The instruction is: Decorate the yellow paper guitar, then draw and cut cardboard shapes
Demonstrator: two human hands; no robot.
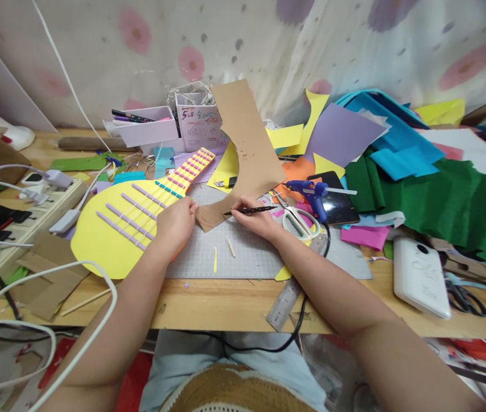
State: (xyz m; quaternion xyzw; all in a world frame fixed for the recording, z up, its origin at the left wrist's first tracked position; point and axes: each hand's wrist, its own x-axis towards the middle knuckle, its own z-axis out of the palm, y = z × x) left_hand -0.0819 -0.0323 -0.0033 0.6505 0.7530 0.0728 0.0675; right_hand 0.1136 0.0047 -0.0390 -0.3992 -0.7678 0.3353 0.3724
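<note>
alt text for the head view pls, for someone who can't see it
A person's right hand holds a black pen to the lower edge of a brown card, while the left hand rests against that edge, over a yellow paper guitar. Around the grey mat lie coloured paper, scissors and a blue glue gun.

Both forearms bare, stretched forward from body, converging toward middle. Left hand [177,220] palm down, fingers curled, pressing downward, clasping nothing. Right hand [255,220] just beside it, wrist low, thumb and fingers closed in writing grip on pen [249,210], tip pointing toward left hand. Hands near, not touching.
</note>
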